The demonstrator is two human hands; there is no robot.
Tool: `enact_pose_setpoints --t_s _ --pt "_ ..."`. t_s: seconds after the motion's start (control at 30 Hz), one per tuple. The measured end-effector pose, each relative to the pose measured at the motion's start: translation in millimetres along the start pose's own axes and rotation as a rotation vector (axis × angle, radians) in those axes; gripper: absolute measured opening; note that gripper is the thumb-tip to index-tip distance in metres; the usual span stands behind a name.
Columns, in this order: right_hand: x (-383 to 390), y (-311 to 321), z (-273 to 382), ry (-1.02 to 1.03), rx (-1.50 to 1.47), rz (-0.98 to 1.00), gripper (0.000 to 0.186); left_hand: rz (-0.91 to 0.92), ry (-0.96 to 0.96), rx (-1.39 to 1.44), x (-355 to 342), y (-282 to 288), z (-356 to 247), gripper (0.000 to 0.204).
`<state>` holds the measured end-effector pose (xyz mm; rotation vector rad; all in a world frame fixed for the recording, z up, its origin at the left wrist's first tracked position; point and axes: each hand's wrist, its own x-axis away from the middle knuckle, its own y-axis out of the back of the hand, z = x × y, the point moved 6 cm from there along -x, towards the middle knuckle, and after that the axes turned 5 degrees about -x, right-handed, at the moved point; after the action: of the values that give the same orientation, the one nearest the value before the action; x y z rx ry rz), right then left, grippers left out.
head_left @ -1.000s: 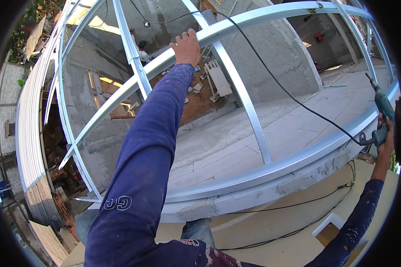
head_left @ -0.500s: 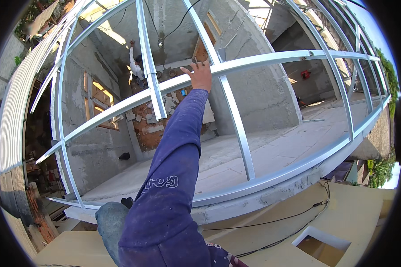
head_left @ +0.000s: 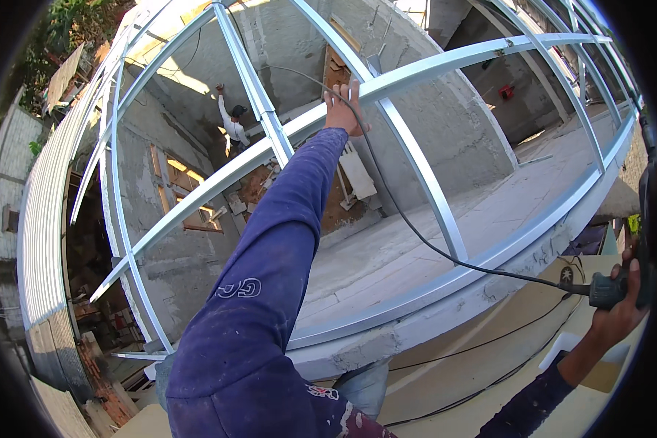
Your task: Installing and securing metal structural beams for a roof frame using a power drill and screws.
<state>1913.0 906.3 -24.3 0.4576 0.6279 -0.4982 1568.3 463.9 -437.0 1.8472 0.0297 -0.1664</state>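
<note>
My left hand (head_left: 342, 111) grips a long galvanized metal beam (head_left: 215, 179), fingers curled over its edge beside a crossing metal bar (head_left: 416, 171). A black power cord (head_left: 405, 215) passes across my left hand and runs down to the right. It enters the handle of a corded power tool (head_left: 612, 290), which my right hand (head_left: 620, 314) holds at the right edge. The tool's handle is dark teal; its dark body runs up into the black rim, so its exact kind is unclear. An overlapped pair of bars (head_left: 254, 87) crosses the beam left of my left hand.
Below the frame lies a deep room with rough grey walls (head_left: 445, 109). A person in a white top (head_left: 232, 128) stands down there, one arm raised. A concrete ledge (head_left: 416, 321) and metal edge rail curve in front of me. Corrugated roofing (head_left: 51, 233) lies left.
My right hand has come into view at the right with the power tool, its cord now across the frame. My left hand's spread fingers have closed more on the beam. The view has shifted.
</note>
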Motion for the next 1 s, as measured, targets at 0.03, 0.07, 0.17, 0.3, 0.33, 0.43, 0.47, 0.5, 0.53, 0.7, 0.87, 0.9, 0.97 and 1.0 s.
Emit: enact_pose_setpoints --t_s 0.03,0.07,0.17,0.3,0.33,0.43,0.47,0.5,0.53,0.7,0.87,0.9,0.97,1.0 --pt "40.1 -24.2 -16.4 -0.072 -0.152 -0.032 0.045 0.050 -0.007 0.034 -0.5 3.0 -6.6 0.128" --pt "79.8 -45.6 -60.9 -0.173 -0.280 -0.097 0.050 0.060 0.010 -0.022 2.7 7.1 12.6 0.128" --pt "167.5 -72.7 -113.7 -0.344 -0.246 -0.134 0.055 0.042 -0.052 -0.020 0.6 6.5 20.2 0.126" --pt "241.5 -94.4 -159.8 -0.577 -0.366 -0.103 0.056 0.173 -0.189 -0.099 -1.6 13.9 30.7 0.119" --pt "250.6 -96.3 -165.9 -0.601 -0.376 -0.087 0.056 0.179 -0.198 -0.105 2.6 17.9 30.3 0.119" --pt "268.4 -98.6 -191.2 -0.669 -0.483 -0.113 0.054 0.313 -0.214 -0.150 19.5 32.8 50.8 0.102" --pt "272.1 -95.2 -198.6 -0.703 -0.571 -0.151 0.051 0.441 -0.282 -0.144 24.4 43.1 64.0 0.089" --pt "274.4 -92.9 -206.3 -0.705 -0.574 -0.158 0.051 0.563 -0.348 -0.141 29.6 54.3 78.6 0.080" --pt "275.5 -89.3 -213.9 -0.723 -0.635 -0.171 0.051 0.514 -0.363 -0.078 33.8 67.6 86.7 0.055" --pt "277.8 -90.8 -217.0 -0.699 -0.654 -0.183 0.047 0.090 0.109 -0.200 38.0 100.6 162.8 0.023" --pt "279.1 -98.0 -214.7 -0.673 -0.554 -0.144 0.046 -0.086 0.653 0.210 36.1 59.2 252.2 0.061" --pt "280.6 -101.2 -215.5 -0.671 -0.557 -0.143 0.046 -0.139 0.778 0.378 43.2 49.8 267.0 0.068" --pt "281.3 -100.1 -218.6 -0.692 -0.559 -0.164 0.046 -0.167 0.769 0.416 49.1 39.6 271.9 0.067" --pt "280.1 -102.1 -218.3 -0.692 -0.557 -0.163 0.046 -0.201 0.764 0.446 52.6 36.5 275.0 0.066"
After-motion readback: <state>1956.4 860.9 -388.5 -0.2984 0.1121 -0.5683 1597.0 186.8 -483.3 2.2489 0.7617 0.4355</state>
